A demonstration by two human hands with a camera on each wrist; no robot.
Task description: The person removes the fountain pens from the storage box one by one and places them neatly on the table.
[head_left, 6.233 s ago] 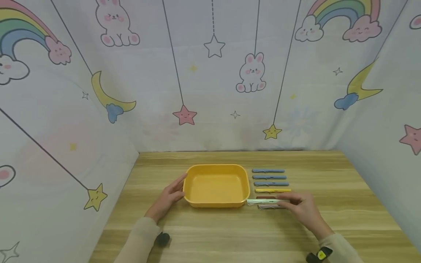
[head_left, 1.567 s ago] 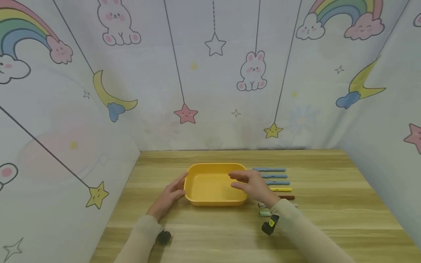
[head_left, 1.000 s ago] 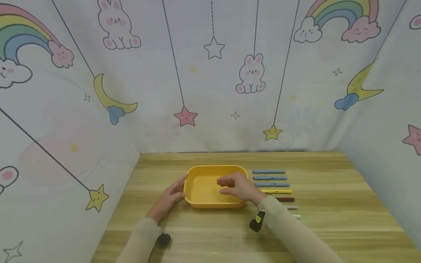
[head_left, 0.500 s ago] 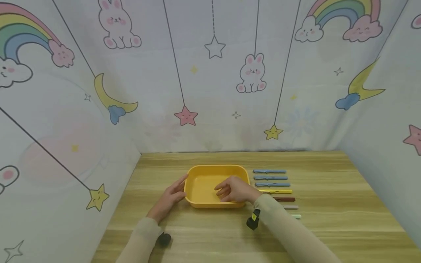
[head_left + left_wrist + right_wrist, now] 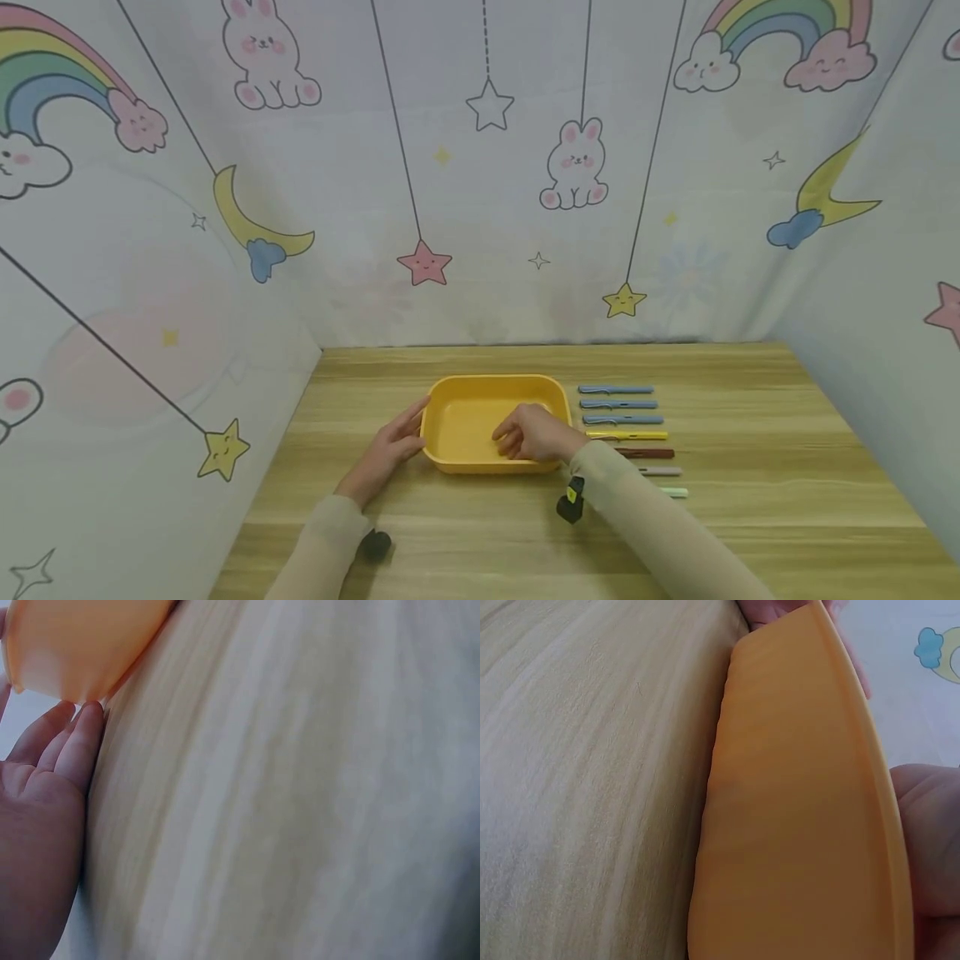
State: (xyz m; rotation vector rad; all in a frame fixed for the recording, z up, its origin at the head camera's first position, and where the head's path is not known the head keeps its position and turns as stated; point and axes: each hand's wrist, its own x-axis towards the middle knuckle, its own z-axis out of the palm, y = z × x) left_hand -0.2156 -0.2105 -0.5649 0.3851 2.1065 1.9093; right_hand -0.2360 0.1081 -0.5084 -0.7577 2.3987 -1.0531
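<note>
A yellow rectangular tray (image 5: 457, 467) stands on the wooden table. My left hand (image 5: 381, 458) lies against its left end, fingers and thumb spread and touching the wall. The left wrist view shows that hand's fingertips (image 5: 90, 709) on the tray's outer side. My right hand (image 5: 534, 433) reaches over the near right rim into the tray with bent fingers; its fingertips and anything under them are hidden. In the right wrist view the tray wall (image 5: 802, 787) covers most of this hand. No object shows in either hand.
Right of the tray several pens lie in a column: blue pens (image 5: 618, 404), a yellow pen (image 5: 637, 435), a dark red pen (image 5: 652, 453), a greyish pen (image 5: 663, 472) and a pale green pen (image 5: 675, 492). My right sleeve (image 5: 645, 517) partly covers the nearer ones. Printed cloth walls (image 5: 480, 308) surround the table.
Earlier my right hand held the pale green pen, which now lies nearest in the column. That hand then moved left into the tray, lowered and bent its fingers. My left hand stays put.
</note>
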